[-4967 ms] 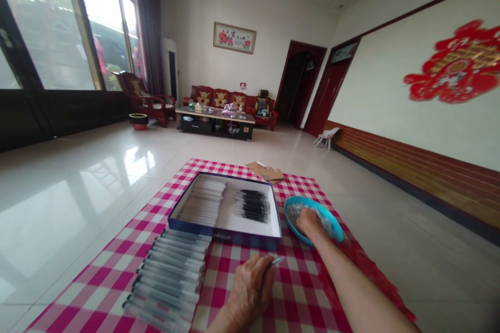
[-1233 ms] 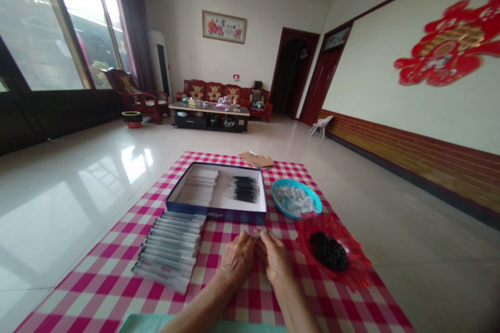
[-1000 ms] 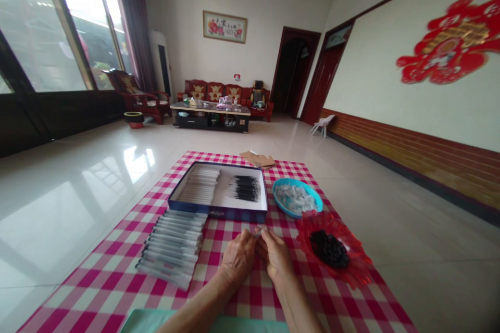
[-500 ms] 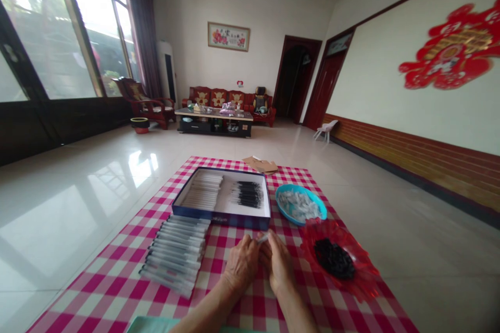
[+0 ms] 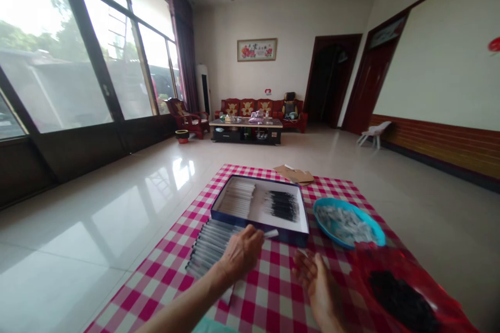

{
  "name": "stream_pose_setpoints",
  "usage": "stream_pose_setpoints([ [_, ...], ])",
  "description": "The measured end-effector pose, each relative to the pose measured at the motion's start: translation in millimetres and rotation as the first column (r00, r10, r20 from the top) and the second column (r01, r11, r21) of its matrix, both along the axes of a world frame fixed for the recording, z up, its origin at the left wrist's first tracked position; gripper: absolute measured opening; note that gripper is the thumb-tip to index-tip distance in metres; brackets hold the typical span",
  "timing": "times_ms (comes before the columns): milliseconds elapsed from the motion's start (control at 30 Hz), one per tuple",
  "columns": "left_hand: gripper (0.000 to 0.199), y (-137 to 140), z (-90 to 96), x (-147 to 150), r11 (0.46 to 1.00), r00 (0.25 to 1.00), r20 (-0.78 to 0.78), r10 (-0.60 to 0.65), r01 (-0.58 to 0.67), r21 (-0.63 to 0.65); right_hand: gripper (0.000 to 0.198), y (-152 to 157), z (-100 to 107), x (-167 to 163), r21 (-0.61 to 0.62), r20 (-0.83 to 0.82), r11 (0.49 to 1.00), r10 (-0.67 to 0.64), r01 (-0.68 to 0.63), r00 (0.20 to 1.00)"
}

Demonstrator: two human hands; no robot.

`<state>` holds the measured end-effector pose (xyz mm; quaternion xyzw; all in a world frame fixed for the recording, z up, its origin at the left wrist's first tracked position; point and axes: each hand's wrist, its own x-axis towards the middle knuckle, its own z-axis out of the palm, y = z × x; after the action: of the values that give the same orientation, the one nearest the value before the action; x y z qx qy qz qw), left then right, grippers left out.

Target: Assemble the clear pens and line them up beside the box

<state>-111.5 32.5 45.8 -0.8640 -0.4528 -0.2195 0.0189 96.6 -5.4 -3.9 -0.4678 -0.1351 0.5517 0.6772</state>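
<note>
My left hand (image 5: 244,251) is closed around a slim pen, whose pale, whitish end (image 5: 271,233) sticks out to the right near the tray's front edge. A row of clear-barrelled pens (image 5: 211,244) lies on the cloth beside and partly behind that hand. To the right, my right hand (image 5: 316,281) is held palm inward, fingers loosely bent and thumb apart; a small pale spot by its fingertips is too blurred to make out. Beyond both hands, a dark blue shallow box (image 5: 260,229) contains clear tubes (image 5: 238,199) on its left and thin black pieces (image 5: 284,205) on its right.
A turquoise bowl (image 5: 318,221) of small clear pieces (image 5: 346,222) stands right of the box. Nearer is a red translucent bowl (image 5: 433,270) with black bits (image 5: 402,299). Brown card pieces (image 5: 295,174) lie at the far edge of the checked tablecloth (image 5: 269,281).
My hands were together in front of the box and have moved apart, the left one going toward the pen row with the pen. The camera view has turned left.
</note>
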Motion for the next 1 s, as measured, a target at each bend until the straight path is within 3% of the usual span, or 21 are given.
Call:
stream_pose_setpoints([
  [133, 0.023, 32.5, 5.7, -67.5, 0.999, 0.981, -0.193, 0.023, -0.016, 0.037, 0.056, 0.6, -5.9, 0.4, 0.013, 0.009, 1.0, 0.018, -0.018, 1.0],
  [267, 0.021, 50.3, -0.4, -94.4, 0.999, 0.97, -0.242, 0.038, -0.032, 0.027, 0.058, 1.3, -10.4, 0.0, 0.038, 0.041, 0.999, 0.025, -0.027, 0.999],
  [467, 0.014, 47.5, -3.2, -92.8, 0.997, 0.973, -0.218, 0.074, -0.072, 0.014, 0.057, -1.6, -10.8, 0.0, 0.063, 0.076, 0.997, 0.031, -0.036, 0.997],
  [633, 0.023, 49.7, 13.4, -91.1, 0.998, 0.978, -0.199, 0.063, -0.062, 0.009, 0.06, -2.4, -8.6, -0.3, 0.046, 0.088, 0.998, 0.033, -0.037, 0.996],
  [833, 0.031, 105.0, 34.3, -69.1, 0.992, 0.965, -0.233, 0.123, -0.128, -0.007, 0.064, -0.9, -8.9, -0.3, 0.011, 0.097, 0.999, 0.039, -0.04, 0.994],
  [1000, 0.021, 155.5, 26.9, -41.0, 0.98, 0.935, -0.329, 0.132, -0.174, -0.101, 0.065, 0.4, -9.8, 1.0, 0.004, 0.081, 0.998, 0.056, -0.056, 0.995],
])
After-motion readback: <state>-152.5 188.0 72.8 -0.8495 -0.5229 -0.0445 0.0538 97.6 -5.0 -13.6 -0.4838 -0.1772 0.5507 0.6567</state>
